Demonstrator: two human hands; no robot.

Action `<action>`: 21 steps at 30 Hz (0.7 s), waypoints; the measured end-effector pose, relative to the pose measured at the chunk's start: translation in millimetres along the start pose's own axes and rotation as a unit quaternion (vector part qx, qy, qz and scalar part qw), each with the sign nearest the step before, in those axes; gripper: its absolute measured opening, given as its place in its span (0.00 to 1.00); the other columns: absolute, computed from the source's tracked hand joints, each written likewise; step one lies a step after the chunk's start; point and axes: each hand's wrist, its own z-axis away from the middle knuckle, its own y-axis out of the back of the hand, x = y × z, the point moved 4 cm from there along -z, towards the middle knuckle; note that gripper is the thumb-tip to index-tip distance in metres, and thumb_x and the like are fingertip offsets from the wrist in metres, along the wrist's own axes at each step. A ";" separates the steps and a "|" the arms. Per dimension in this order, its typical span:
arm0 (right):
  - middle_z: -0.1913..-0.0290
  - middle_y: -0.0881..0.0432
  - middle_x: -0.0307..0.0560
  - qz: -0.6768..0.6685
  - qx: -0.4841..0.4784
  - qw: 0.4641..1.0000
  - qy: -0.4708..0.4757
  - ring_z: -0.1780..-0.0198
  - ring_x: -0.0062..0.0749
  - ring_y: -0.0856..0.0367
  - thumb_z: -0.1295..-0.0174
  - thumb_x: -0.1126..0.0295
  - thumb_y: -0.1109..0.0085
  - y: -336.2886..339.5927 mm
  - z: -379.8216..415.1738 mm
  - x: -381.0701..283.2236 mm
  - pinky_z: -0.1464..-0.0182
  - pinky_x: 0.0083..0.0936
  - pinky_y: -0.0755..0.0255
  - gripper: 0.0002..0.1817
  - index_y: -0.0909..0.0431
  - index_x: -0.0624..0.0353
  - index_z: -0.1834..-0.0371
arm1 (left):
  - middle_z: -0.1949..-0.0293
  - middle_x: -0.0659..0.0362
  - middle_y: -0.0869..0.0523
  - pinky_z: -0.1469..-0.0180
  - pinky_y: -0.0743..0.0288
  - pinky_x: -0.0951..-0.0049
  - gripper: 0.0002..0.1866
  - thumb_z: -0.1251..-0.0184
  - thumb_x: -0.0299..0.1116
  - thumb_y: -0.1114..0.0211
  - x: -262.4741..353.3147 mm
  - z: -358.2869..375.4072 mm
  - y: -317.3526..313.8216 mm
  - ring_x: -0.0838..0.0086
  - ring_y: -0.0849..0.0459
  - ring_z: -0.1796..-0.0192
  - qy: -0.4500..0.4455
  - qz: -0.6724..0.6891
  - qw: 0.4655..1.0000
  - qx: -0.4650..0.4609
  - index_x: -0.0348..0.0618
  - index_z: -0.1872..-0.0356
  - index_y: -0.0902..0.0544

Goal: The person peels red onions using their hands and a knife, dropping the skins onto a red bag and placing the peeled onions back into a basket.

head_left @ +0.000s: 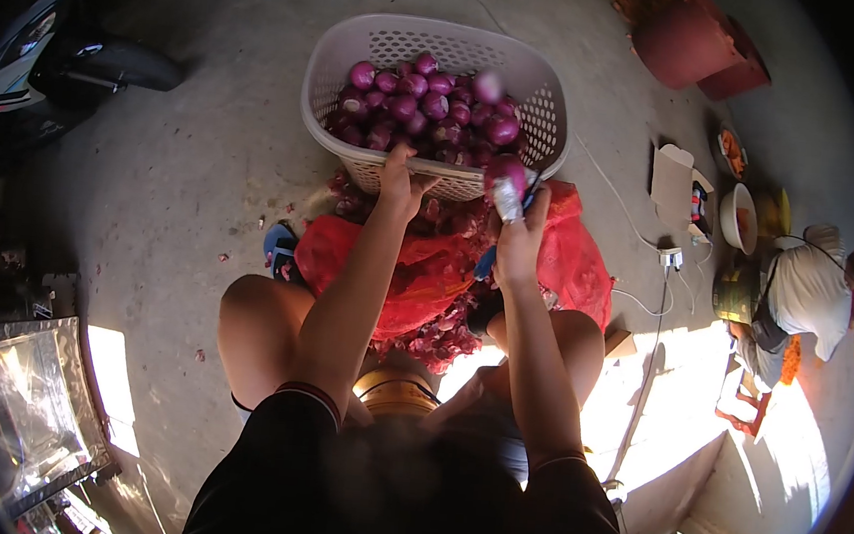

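A grey plastic basket (pixel 324 108) stands in front of me, heaped with peeled red onions (pixel 411 85). My left hand (pixel 403 183) is at its near rim, fingers apart and nothing in them. Just right of it, my right hand (pixel 521 239) is closed at the basket's near right corner. A red onion (pixel 503 176) shows at its fingertips, with a pale, shiny patch on its lower side. A blue-handled tool (pixel 485 264) sticks out below the same hand; I cannot tell its kind. One blurred onion (pixel 486 86) shows over the heap.
Red mesh sacks (pixel 573 253) and loose onion skins (pixel 432 333) lie between my feet and the basket. A motorbike (pixel 71 68) stands at left. Cables (pixel 658 325), a carton (pixel 673 176), bowls (pixel 740 216) and another person (pixel 807 287) are at right. Red tubs (pixel 685 41) stand behind.
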 end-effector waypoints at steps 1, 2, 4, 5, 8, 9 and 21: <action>0.70 0.30 0.33 -0.008 0.048 0.999 0.005 0.82 0.10 0.39 0.40 0.69 0.43 12.9 -9.0 2.8 0.84 0.12 0.47 0.19 0.40 0.54 0.50 | 0.54 0.51 0.31 0.51 0.25 0.47 0.13 0.44 0.39 0.45 0.2 -0.5 0.6 0.56 0.27 0.51 0.005 -0.003 1.000 0.011 0.43 0.63 0.33; 0.72 0.30 0.33 -0.017 0.095 0.995 0.011 0.83 0.11 0.39 0.40 0.67 0.43 25.7 -17.6 4.6 0.85 0.13 0.46 0.18 0.40 0.54 0.51 | 0.54 0.50 0.32 0.50 0.26 0.46 0.14 0.44 0.39 0.45 1.3 -1.3 0.9 0.55 0.28 0.50 0.008 -0.007 1.000 0.022 0.43 0.63 0.33; 0.73 0.28 0.36 -0.026 0.180 0.983 -0.008 0.84 0.13 0.38 0.39 0.64 0.43 45.6 -30.3 8.2 0.86 0.14 0.45 0.17 0.40 0.54 0.55 | 0.53 0.50 0.32 0.49 0.28 0.42 0.14 0.44 0.39 0.44 -0.9 -18.1 6.1 0.54 0.29 0.48 -0.014 0.015 0.999 0.025 0.43 0.63 0.33; 0.72 0.26 0.38 -0.049 0.194 0.980 -0.009 0.86 0.15 0.38 0.39 0.60 0.44 54.6 -35.8 13.7 0.86 0.15 0.45 0.18 0.41 0.55 0.56 | 0.52 0.49 0.33 0.48 0.29 0.41 0.14 0.44 0.40 0.44 -1.1 -27.2 7.3 0.53 0.30 0.48 -0.025 0.025 0.999 0.027 0.43 0.62 0.33; 0.71 0.25 0.39 -0.059 0.240 0.968 -0.040 0.86 0.16 0.38 0.40 0.58 0.44 63.4 -38.1 29.3 0.87 0.16 0.45 0.19 0.41 0.55 0.57 | 0.50 0.48 0.35 0.48 0.33 0.34 0.15 0.43 0.40 0.44 22.7 -35.0 8.4 0.48 0.33 0.45 -0.016 0.026 0.999 0.015 0.41 0.61 0.33; 0.71 0.25 0.41 -0.062 0.234 0.969 -0.053 0.86 0.18 0.37 0.40 0.58 0.43 60.9 -38.0 36.4 0.87 0.17 0.44 0.20 0.41 0.55 0.57 | 0.50 0.47 0.34 0.50 0.31 0.33 0.16 0.43 0.40 0.44 36.6 -33.0 9.6 0.47 0.31 0.47 -0.024 -0.005 1.000 0.010 0.40 0.61 0.34; 0.57 0.26 0.57 -0.090 0.475 0.868 -0.115 0.67 0.41 0.23 0.42 0.49 0.44 39.4 -65.7 70.2 0.70 0.35 0.28 0.32 0.47 0.60 0.48 | 0.46 0.42 0.36 0.47 0.34 0.35 0.19 0.42 0.38 0.45 71.2 -51.9 12.5 0.45 0.32 0.45 -0.001 -0.036 0.999 0.016 0.40 0.52 0.35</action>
